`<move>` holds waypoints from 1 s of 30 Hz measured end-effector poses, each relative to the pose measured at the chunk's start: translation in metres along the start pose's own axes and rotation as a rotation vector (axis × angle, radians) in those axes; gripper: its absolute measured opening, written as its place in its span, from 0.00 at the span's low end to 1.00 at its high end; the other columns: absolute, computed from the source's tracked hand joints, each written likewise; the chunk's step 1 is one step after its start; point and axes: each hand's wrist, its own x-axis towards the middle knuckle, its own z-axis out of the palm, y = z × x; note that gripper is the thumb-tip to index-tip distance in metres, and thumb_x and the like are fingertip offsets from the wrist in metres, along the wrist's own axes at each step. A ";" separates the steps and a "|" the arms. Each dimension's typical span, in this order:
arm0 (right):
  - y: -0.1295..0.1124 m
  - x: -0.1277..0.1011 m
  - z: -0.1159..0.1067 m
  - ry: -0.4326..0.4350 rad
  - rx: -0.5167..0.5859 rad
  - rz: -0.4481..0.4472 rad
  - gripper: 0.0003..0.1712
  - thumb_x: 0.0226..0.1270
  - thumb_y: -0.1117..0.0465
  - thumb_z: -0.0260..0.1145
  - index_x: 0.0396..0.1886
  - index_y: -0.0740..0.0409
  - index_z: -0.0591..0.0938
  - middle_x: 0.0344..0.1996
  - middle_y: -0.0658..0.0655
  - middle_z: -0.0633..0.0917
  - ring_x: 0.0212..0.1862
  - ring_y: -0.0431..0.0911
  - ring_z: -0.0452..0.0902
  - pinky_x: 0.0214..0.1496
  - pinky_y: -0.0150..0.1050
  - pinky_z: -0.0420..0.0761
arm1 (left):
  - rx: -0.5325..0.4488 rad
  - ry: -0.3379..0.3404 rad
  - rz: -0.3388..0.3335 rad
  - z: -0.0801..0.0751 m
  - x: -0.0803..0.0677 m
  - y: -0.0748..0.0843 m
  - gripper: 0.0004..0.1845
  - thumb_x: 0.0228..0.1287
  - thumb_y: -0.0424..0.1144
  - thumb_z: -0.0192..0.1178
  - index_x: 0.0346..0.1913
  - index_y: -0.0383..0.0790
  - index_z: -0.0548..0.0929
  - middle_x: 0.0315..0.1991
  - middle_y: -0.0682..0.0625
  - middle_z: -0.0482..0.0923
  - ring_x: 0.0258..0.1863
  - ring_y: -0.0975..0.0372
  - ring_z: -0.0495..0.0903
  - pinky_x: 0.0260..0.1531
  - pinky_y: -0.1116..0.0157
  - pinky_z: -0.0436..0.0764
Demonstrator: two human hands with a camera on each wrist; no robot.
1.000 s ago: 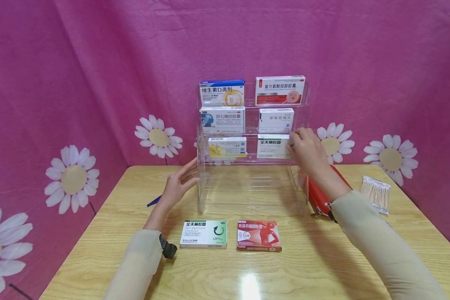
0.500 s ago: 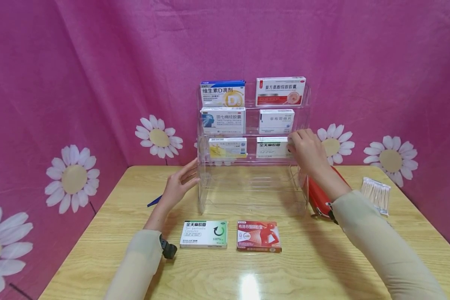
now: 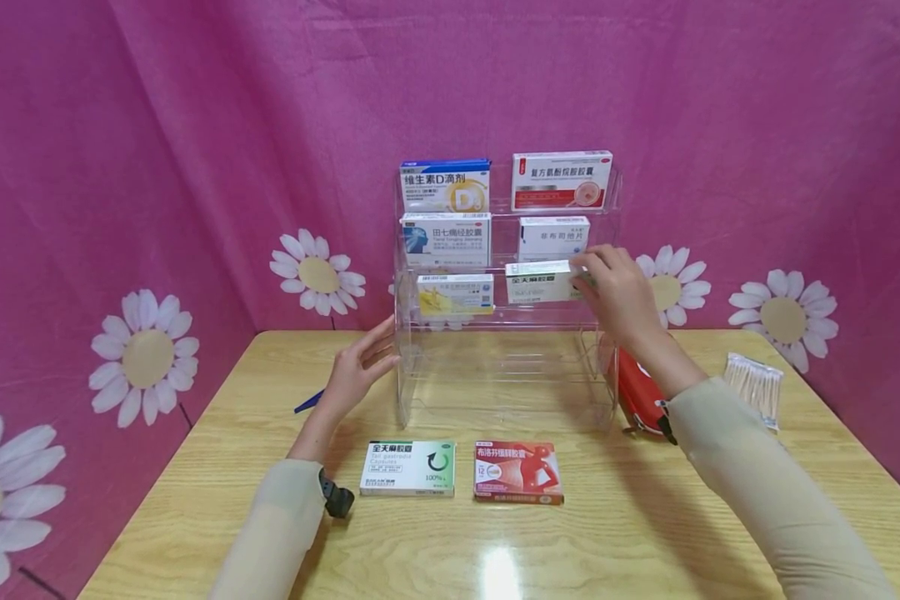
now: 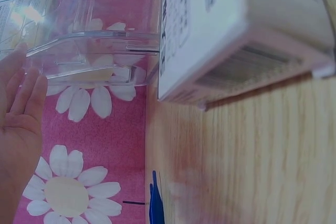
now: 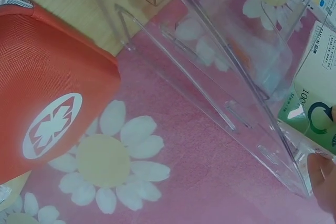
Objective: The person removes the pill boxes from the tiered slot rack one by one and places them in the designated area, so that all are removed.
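"How are the hands placed?"

"The right hand (image 3: pixel 617 292) pinches the right end of a green-and-white box (image 3: pixel 537 283) between thumb and fingers. The left hand (image 3: pixel 354 371), fingers extended, holds nothing; its fingertips touch the left side of a clear rack (image 3: pixel 507 327)."

"Where is the pinched box?"

"At the rack's third tier from the top, right half, beneath a small white box (image 3: pixel 553 237). A yellow-and-white box (image 3: pixel 455 296) stands to its left."

"And the table (image 3: pixel 390 550)?"

"A similar green-and-white carton (image 3: pixel 407 468) and a red box (image 3: pixel 518 472) lie before the rack."

Head view forward-down; wrist views close, tilted; apparently shared rack (image 3: pixel 502 326)
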 end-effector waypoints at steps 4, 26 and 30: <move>-0.002 0.001 -0.003 0.020 0.054 -0.003 0.14 0.58 0.70 0.71 0.44 0.65 0.83 0.42 0.64 0.83 0.44 0.58 0.77 0.46 0.51 0.83 | 0.000 0.000 0.006 0.001 0.000 0.001 0.33 0.65 0.28 0.61 0.73 0.42 0.66 0.70 0.38 0.69 0.67 0.46 0.72 0.61 0.68 0.79; -0.033 -0.014 -0.027 0.116 0.360 0.249 0.14 0.57 0.69 0.72 0.45 0.65 0.85 0.41 0.64 0.83 0.40 0.30 0.70 0.34 0.11 0.69 | -0.021 -0.003 0.015 0.000 -0.001 0.001 0.33 0.65 0.28 0.61 0.73 0.42 0.66 0.69 0.37 0.69 0.67 0.45 0.72 0.60 0.71 0.79; -0.041 -0.024 -0.026 0.100 0.415 0.255 0.14 0.57 0.70 0.73 0.45 0.66 0.85 0.39 0.64 0.84 0.38 0.26 0.72 0.37 0.09 0.73 | -0.026 -0.007 0.001 -0.001 0.000 0.001 0.33 0.65 0.28 0.61 0.73 0.43 0.66 0.70 0.39 0.69 0.68 0.46 0.72 0.60 0.70 0.79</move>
